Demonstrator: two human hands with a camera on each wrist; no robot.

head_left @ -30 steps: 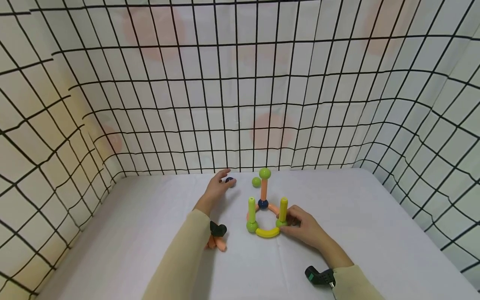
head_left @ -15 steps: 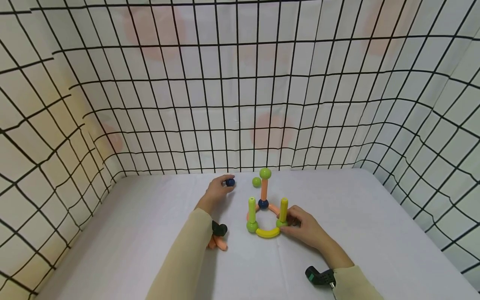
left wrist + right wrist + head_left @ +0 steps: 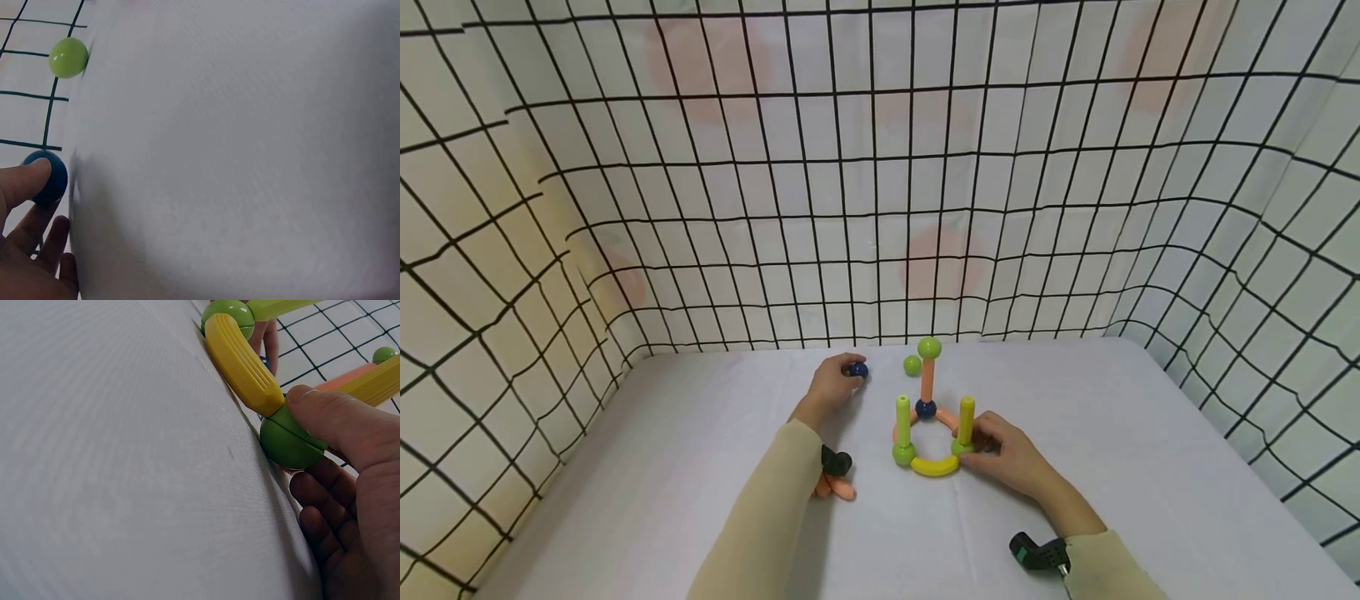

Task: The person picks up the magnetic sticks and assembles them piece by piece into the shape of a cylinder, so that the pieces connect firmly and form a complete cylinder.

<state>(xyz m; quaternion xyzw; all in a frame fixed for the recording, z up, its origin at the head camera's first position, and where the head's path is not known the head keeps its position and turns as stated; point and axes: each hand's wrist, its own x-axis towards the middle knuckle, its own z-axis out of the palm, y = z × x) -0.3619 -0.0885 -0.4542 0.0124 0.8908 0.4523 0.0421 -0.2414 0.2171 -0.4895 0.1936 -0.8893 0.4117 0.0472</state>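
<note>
My left hand (image 3: 832,385) pinches a dark blue ball (image 3: 53,178) between thumb and fingers near the table's back edge. With thumb and fingers my right hand (image 3: 1011,457) holds the green ball (image 3: 290,440) at the near right corner of a ring-shaped build. Its ring joins balls with curved rods, a yellow curved rod (image 3: 935,467) in front. A light green rod (image 3: 903,415) and a yellow rod (image 3: 966,419) stand upright on green balls. At the back an orange rod (image 3: 928,380) rises from a blue ball (image 3: 926,408), topped by a green ball (image 3: 929,347).
A loose green ball (image 3: 912,365) lies behind the build. Several orange rods (image 3: 838,487) lie beside the left sleeve, partly hidden by the wrist camera (image 3: 836,461). White cloth covers the table (image 3: 647,467), with black netting (image 3: 872,208) around the back and sides.
The left hand has closed its fingers on the dark blue ball and drawn it slightly toward me. My right hand and the build have stayed in place.
</note>
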